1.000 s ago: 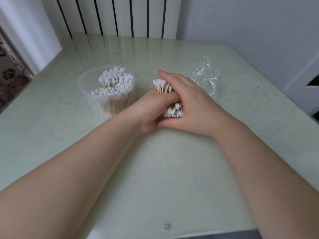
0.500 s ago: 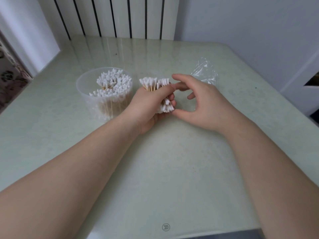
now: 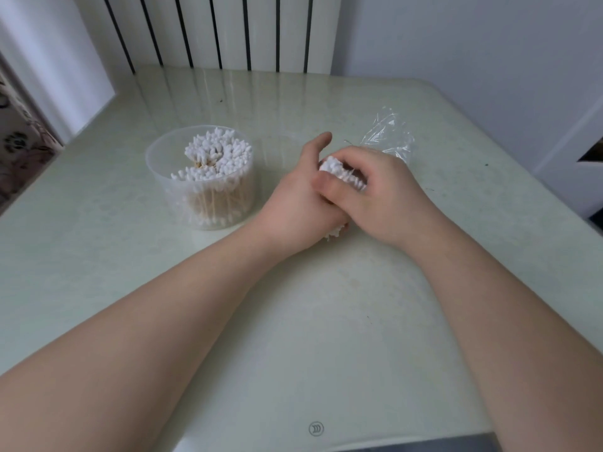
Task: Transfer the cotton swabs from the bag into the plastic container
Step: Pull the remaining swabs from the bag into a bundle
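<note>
1. Hands meet over the middle of the worktop (image 3: 326,321), just right of the container (image 3: 156,171).
2. Left hand (image 3: 293,207): its fingers are curled round a swab bundle (image 3: 341,172) from the left, and the thumb sticks up toward the far side.
3. Right hand (image 3: 388,197): its fingers are bent over the top and right side of the bundle. The thumb lies across the near face, against the left hand.
4. White tips show between the two hands, and a few more show under the heel of the left hand. Whether those touch the worktop I cannot tell.
5. The container is clear, round and open-topped, and stands apart from the hands. Swabs (image 3: 215,158) stand upright in it, tips up, crowded toward its right and far side.
6. The bag (image 3: 388,138), clear and crumpled, lies on the worktop just beyond the right hand. Its contents cannot be made out.
7. A radiator (image 3: 228,27) stands behind the far edge.
</note>
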